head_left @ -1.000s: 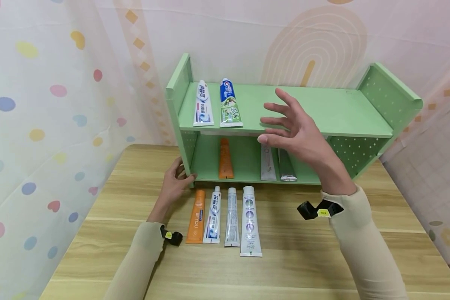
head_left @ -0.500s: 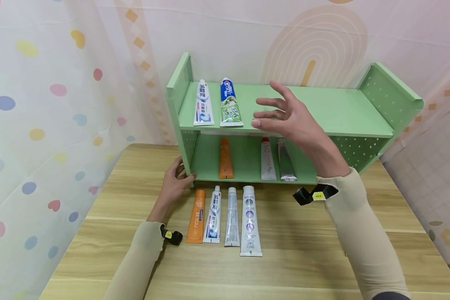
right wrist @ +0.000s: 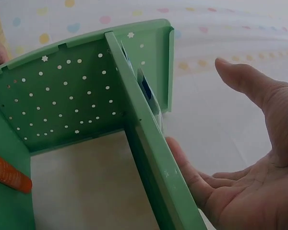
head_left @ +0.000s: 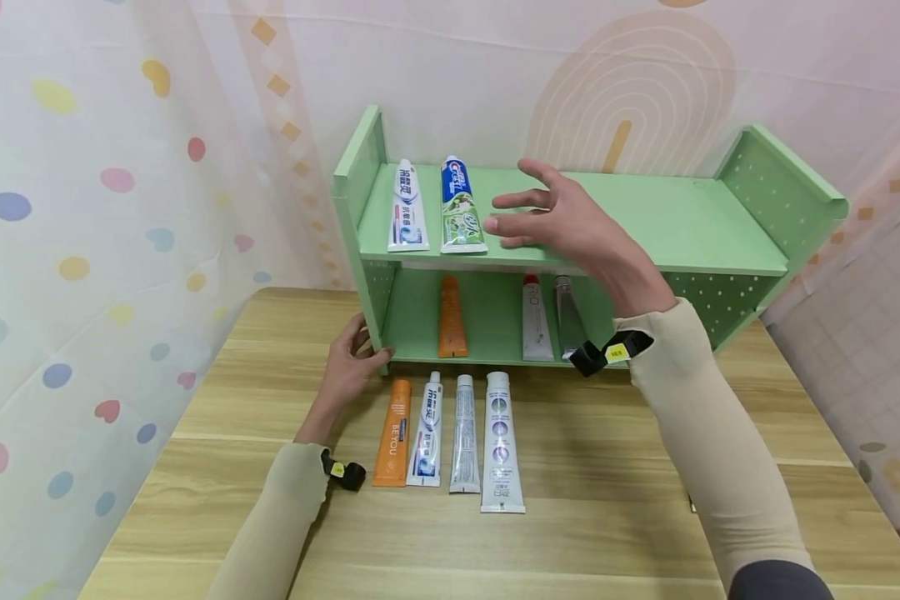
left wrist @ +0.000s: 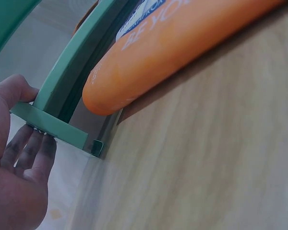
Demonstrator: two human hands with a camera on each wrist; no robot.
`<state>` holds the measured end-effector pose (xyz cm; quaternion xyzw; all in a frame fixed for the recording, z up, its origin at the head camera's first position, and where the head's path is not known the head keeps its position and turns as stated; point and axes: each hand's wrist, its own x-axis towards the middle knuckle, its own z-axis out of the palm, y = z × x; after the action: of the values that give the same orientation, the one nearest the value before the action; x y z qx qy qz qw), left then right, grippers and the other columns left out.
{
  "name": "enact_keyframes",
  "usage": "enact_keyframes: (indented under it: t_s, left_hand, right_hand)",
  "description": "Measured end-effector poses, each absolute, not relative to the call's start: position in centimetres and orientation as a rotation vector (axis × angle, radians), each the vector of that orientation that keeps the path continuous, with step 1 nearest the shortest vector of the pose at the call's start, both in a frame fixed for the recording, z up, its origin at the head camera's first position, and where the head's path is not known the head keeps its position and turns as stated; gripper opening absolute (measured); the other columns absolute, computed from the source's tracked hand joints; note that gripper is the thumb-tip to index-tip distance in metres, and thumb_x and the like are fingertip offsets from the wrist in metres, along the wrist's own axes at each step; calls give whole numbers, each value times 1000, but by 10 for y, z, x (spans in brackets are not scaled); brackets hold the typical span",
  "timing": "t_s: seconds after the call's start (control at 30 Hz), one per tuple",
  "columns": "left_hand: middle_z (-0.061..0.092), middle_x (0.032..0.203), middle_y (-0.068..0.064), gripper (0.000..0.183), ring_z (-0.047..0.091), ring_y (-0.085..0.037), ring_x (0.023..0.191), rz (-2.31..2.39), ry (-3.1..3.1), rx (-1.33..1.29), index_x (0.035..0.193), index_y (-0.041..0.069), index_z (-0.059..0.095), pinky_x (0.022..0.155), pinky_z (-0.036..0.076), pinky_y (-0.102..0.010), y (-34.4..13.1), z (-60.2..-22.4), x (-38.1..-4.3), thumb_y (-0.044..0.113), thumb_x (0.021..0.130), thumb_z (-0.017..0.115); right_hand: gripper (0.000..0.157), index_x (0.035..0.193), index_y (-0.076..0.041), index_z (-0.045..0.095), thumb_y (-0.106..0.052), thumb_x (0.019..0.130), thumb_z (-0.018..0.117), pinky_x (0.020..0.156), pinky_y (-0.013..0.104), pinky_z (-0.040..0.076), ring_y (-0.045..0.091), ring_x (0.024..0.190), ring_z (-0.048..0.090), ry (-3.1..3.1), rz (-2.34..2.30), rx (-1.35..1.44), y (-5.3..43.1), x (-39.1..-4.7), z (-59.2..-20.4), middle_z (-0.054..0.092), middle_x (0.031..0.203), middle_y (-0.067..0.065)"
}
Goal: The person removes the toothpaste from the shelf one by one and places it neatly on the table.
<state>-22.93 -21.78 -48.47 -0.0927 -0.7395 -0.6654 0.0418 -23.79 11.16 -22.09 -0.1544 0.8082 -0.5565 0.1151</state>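
My left hand (head_left: 348, 362) grips the front edge of the left side panel of a green two-tier shelf (head_left: 690, 217); in the left wrist view the thumb (left wrist: 19, 91) lies on one side and the fingers on the other. Over the upper tier my right hand (head_left: 577, 221) is spread and holds nothing. Its thumb tip is right by the lower end of a blue-and-green Crest toothpaste tube (head_left: 461, 208). Left of that tube lies a white-and-blue toothpaste tube (head_left: 407, 212). In the right wrist view the right hand (right wrist: 259, 177) is beside the upper board's edge.
On the lower tier lie an orange tube (head_left: 452, 321), a white tube with a red cap (head_left: 536, 325) and a dark silver tube (head_left: 567, 312). In front, the wooden table (head_left: 607, 533) bears a row: orange (head_left: 392, 437), white-and-blue (head_left: 425, 437), slim white (head_left: 464, 442) and large white (head_left: 502, 454) tubes.
My right hand has moved left and slightly up over the upper tier, toward the Crest toothpaste tube. The left hand stays on the side panel, and the tubes have not moved.
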Motion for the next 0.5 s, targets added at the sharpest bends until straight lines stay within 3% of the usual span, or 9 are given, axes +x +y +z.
enact_keyframes:
  t_s: [0.3,0.5]
  left_hand:
    - [47,154,-18,75,48,-36,142,-2040,-2262,-282,158,13,38,118,45,-50,-218,-484,-229,-5,92,67]
    - [46,155,-17,75,47,-36,143,-2035,-2268,-277,158,14,38,120,44,-50,-219,-485,-229,-4,92,67]
  right_hand:
    - [105,165,-25,14,-37,87,82,94,31,62,19,114,71,2396,-1505,-375,100,-251,-210,56,152,4]
    - [104,165,-18,14,-38,88,81,89,30,64,18,118,69,2421,-1418,-342,91,-261,-205,61,146,6]
